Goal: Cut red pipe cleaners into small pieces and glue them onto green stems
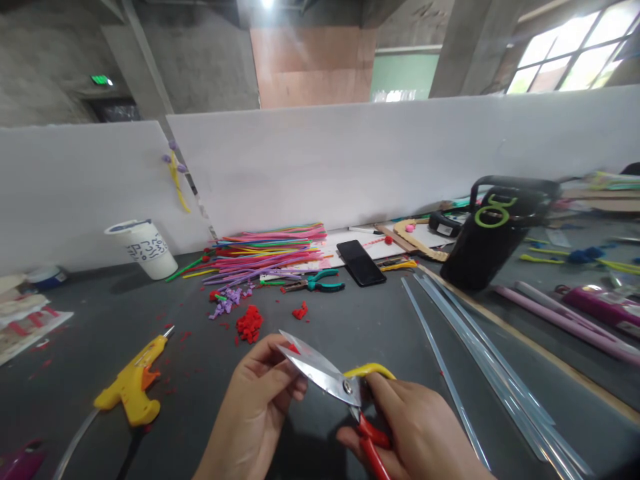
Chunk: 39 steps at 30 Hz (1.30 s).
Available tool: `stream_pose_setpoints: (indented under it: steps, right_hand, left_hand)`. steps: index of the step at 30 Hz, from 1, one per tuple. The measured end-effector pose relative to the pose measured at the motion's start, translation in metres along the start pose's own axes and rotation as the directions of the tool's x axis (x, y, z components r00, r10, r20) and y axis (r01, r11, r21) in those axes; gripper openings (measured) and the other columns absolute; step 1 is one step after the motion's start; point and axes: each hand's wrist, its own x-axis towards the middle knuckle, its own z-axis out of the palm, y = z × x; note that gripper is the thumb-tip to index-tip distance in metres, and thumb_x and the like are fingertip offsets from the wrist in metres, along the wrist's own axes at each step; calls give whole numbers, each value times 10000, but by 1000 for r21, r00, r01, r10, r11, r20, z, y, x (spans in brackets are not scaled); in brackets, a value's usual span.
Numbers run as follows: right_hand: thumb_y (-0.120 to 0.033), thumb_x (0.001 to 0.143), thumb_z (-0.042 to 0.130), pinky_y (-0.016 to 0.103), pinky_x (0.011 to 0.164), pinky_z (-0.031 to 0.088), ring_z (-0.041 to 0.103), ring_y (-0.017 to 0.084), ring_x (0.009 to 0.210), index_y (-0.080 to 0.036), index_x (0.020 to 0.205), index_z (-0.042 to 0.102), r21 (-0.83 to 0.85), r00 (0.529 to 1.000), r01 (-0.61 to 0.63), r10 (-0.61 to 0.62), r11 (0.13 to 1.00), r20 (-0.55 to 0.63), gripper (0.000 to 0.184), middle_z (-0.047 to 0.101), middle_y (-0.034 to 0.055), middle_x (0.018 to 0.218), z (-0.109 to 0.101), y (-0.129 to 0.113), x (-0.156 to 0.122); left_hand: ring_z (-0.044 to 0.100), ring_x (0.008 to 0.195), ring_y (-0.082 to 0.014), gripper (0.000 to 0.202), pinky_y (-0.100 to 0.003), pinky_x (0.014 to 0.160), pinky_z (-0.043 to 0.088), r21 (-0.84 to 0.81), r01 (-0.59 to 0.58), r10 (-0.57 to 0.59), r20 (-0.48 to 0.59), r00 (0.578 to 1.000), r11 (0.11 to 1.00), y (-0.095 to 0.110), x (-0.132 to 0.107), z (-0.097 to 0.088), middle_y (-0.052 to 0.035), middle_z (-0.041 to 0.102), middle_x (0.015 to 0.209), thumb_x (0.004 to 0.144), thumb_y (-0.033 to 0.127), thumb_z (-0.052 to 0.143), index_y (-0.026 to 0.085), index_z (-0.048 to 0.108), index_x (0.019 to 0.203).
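Observation:
My right hand (413, 423) grips scissors (325, 377) with one yellow and one red handle. Their blades are parted and point up and left, toward the fingertips of my left hand (263, 387). Those left fingers are closed in a pinch on a small red fuzzy piece (293, 347), which shows between the blades and is partly hidden. Just beyond lie a pile of red fuzzy pieces (249, 324), a smaller red clump (300, 311) and a heap of purple pieces (231, 300).
A yellow glue gun (133, 383) lies at left, near a white cup (143, 248). Colourful pipe cleaners (275, 252), teal-handled pliers (317, 281) and a phone (360, 262) sit farther back. Clear glue sticks (480, 340) and a black bottle (493, 233) occupy the right side.

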Motion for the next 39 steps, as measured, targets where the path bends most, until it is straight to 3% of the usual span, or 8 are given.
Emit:
stream_pose_setpoints:
  steps: [28,32,35,39]
  right_hand:
    - [-514,761,512,233,404,272,515,144,392,-200,617,462,-24,1000,23,-24,999,-16,349,558,-5,499,2,1,0]
    - [-488,756,519,226,404,230,462,120,383,-198,599,448,75,996,-78,75,994,42,337,517,-22,469,-1,1,3]
    - [-390,749,530,203,416,248,414,92,419,-196,587,414,331,962,-262,219,906,162,278,454,-48,480,-7,-2,9]
    - [-301,754,469,177,398,292,386,72,397,-191,598,423,677,887,-460,324,575,328,196,382,-71,460,-15,-8,22]
  left_hand:
    - [484,449,-23,98,-92,410,386,59,27,-29,42,999,998,7,2,1,32,577,547,594,124,733,132,656,653]
    - [491,461,-26,94,-97,425,385,74,34,-37,42,998,997,7,2,0,29,574,554,609,109,713,127,639,664]
    - [490,465,-23,92,-106,446,390,91,102,-109,80,991,991,5,2,1,12,595,603,637,101,689,128,615,683]
    - [473,458,-22,127,-109,440,366,146,179,-204,184,961,973,-3,0,4,22,568,599,662,91,662,134,572,741]
